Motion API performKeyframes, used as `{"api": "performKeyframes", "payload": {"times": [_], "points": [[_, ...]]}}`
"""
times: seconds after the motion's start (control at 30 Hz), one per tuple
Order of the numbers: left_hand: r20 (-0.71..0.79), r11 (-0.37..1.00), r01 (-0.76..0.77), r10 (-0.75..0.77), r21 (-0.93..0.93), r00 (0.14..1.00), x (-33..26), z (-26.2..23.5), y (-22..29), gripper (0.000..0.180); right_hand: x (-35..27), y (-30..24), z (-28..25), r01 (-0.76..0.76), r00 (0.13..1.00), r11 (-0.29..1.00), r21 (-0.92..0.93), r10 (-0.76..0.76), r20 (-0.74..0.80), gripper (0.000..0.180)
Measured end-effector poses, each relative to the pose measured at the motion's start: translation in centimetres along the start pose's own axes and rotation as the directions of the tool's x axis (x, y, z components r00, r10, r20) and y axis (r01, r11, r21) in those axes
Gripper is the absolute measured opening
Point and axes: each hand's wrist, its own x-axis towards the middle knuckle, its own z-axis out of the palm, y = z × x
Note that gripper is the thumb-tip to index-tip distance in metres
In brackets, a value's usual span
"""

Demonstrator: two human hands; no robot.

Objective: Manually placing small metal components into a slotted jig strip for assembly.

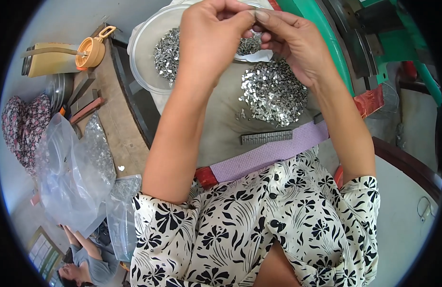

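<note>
- Left hand (206, 40) and right hand (290, 40): raised together, fingertips pinching a small metal piece (253, 13) between them.
- Loose pile of metal pieces (273, 91): on the grey cloth (225, 129), below the hands.
- Bowl (142, 52): holds more pieces, upper left.
- Grey metal strip (267, 137): beside the purple band (273, 150).

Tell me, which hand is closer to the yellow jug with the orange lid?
The left hand. It is raised over the clear bowl, just right of the yellow jug. The right hand is farther right, above the loose pile of metal bits.
</note>
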Motion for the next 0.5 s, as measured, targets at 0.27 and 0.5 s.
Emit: {"api": "performKeyframes", "payload": {"times": [0.27, 0.5], "points": [[0.060, 0.993, 0.097, -0.093, -0.068, 0.994, -0.2, 0.5, 1.7, 0.007, 1.2, 0.2, 0.0, -0.152, 0.987, 0.974, 0.169, 0.160, -0.033, 0.024], [0.083, 1.000, 0.002, -0.001, -0.022, 0.997, 0.0, 0.1, 0.9, 0.007, 0.8, -0.8, 0.7, -0.180, 0.978, 0.973, 0.144, 0.192, -0.080, 0.024]]}}
